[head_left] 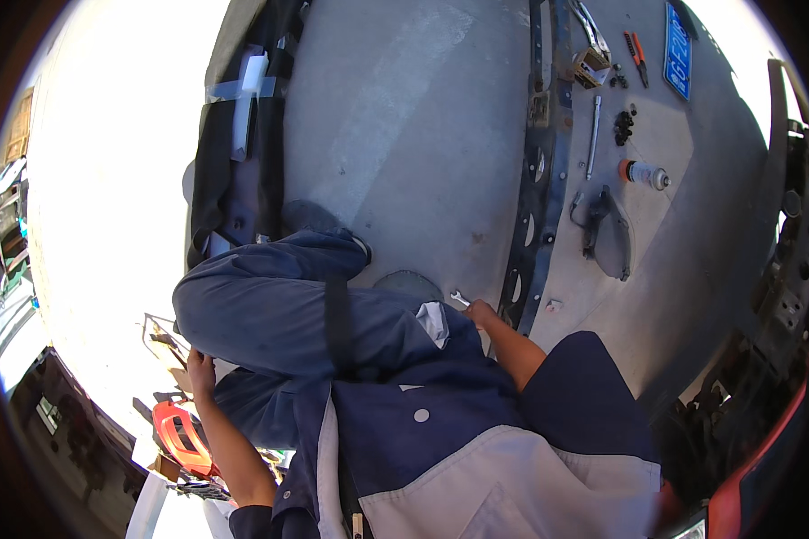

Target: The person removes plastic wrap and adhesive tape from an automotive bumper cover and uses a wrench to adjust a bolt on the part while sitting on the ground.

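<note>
Blue work clothes fill the lower centre of the frame. Right hand (481, 313), mid-frame, grasps a small silver wrench (459, 298) on the concrete floor (404, 135) beside a long dark metal beam (539, 207). Wrench looks light, rigid, best gripped mid-shank. Left hand (200, 370), lower left, rests loosely closed against the trouser leg, grasping nothing visible.

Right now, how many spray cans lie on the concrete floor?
1. The spray can lies on its side at upper right, between the long metal rod and the blue plate. Others may be hidden.
</note>
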A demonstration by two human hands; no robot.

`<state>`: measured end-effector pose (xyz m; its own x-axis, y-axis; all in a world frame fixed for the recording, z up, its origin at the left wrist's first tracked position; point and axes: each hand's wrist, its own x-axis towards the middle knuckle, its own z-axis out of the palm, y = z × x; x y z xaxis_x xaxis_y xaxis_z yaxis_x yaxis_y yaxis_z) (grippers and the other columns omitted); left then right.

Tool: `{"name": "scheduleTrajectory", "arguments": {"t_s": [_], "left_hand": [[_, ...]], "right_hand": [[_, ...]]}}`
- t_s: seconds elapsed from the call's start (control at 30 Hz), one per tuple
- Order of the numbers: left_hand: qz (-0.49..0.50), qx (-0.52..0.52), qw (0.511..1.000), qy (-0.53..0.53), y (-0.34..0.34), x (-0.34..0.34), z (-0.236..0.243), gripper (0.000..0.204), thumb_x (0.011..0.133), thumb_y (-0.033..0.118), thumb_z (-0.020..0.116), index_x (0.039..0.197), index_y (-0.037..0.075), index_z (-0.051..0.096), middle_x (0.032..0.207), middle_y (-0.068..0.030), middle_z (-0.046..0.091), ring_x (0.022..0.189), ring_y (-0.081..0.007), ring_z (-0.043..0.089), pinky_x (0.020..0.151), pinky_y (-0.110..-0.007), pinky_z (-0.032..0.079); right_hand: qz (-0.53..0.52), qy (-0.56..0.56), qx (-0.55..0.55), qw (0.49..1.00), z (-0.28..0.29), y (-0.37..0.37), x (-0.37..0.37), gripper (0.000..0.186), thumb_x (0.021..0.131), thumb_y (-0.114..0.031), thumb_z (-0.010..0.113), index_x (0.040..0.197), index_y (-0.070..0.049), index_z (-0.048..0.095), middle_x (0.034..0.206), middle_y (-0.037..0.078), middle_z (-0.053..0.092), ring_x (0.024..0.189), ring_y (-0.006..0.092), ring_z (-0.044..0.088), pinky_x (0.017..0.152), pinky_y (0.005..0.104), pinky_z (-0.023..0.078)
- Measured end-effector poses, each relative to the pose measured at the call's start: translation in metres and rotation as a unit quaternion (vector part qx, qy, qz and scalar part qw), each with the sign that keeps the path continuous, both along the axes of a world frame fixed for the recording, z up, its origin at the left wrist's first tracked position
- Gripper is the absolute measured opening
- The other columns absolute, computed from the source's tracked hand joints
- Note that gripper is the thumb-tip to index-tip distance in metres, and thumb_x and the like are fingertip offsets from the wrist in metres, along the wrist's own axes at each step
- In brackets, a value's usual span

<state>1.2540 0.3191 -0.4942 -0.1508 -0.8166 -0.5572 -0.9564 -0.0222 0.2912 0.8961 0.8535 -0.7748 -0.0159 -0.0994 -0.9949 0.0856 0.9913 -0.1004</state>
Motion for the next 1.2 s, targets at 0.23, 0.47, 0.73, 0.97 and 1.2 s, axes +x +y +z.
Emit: {"name": "scheduleTrajectory", "arguments": {"t_s": [0.23, 0.47, 0.73, 0.97, 1.2], "left_hand": [[0.017, -0.013, 1.000, 0.006, 0.030, -0.023, 0.021, 0.017, 0.100, 0.012, 0.053, 0.113, 0.002, 0.058, 0.087, -0.0040, 0.065, 0.074, -0.0115, 0.063, 0.058, -0.026, 0.044], [0.032, 0.000, 0.999, 0.004, 0.043, -0.036, 0.032, 0.015, 0.100, 0.009, 0.051, 0.112, 0.002, 0.058, 0.088, -0.0055, 0.065, 0.075, -0.0127, 0.063, 0.062, -0.026, 0.047], [0.023, -0.021, 0.998, 0.047, 0.057, -0.033, 0.046, 0.023, 0.100, 0.009, 0.052, 0.119, -0.002, 0.058, 0.091, -0.0086, 0.064, 0.082, -0.0150, 0.062, 0.076, -0.029, 0.053], [0.037, -0.031, 0.998, 0.026, 0.061, -0.036, 0.057, 0.025, 0.100, 0.013, 0.054, 0.119, -0.002, 0.059, 0.091, -0.0097, 0.066, 0.084, -0.0151, 0.064, 0.077, -0.029, 0.053], [0.035, -0.043, 0.998, 0.037, 0.056, -0.050, 0.053, 0.022, 0.099, 0.013, 0.054, 0.117, 0.001, 0.061, 0.091, -0.0090, 0.068, 0.081, -0.0147, 0.065, 0.075, -0.029, 0.053]], "right_hand": [[0.190, 0.129, -0.108, 0.967, -0.029, 0.001, 0.034, 0.038, 0.094, -0.031, 0.056, 0.119, -0.004, 0.063, 0.115, 0.018, 0.064, 0.104, 0.0351, 0.064, 0.085, 0.0502, 0.054], [0.219, 0.320, -0.164, 0.907, -0.011, -0.011, -0.003, 0.028, 0.089, -0.025, 0.057, 0.111, -0.007, 0.058, 0.103, 0.018, 0.066, 0.099, 0.0369, 0.065, 0.083, 0.0488, 0.053], [0.120, 0.299, -0.072, 0.944, -0.005, -0.016, -0.010, 0.019, 0.092, -0.018, 0.054, 0.107, -0.007, 0.060, 0.099, 0.021, 0.071, 0.090, 0.0406, 0.069, 0.079, 0.0511, 0.053], [0.062, 0.286, -0.010, 0.956, 0.018, -0.020, -0.007, 0.037, 0.083, -0.030, 0.069, 0.108, -0.005, 0.058, 0.102, 0.022, 0.069, 0.097, 0.0417, 0.067, 0.084, 0.0503, 0.052], [0.100, 0.283, -0.013, 0.954, 0.013, -0.029, -0.010, 0.037, 0.082, -0.033, 0.071, 0.106, -0.007, 0.061, 0.100, 0.019, 0.070, 0.099, 0.0389, 0.067, 0.085, 0.0493, 0.051]]}}
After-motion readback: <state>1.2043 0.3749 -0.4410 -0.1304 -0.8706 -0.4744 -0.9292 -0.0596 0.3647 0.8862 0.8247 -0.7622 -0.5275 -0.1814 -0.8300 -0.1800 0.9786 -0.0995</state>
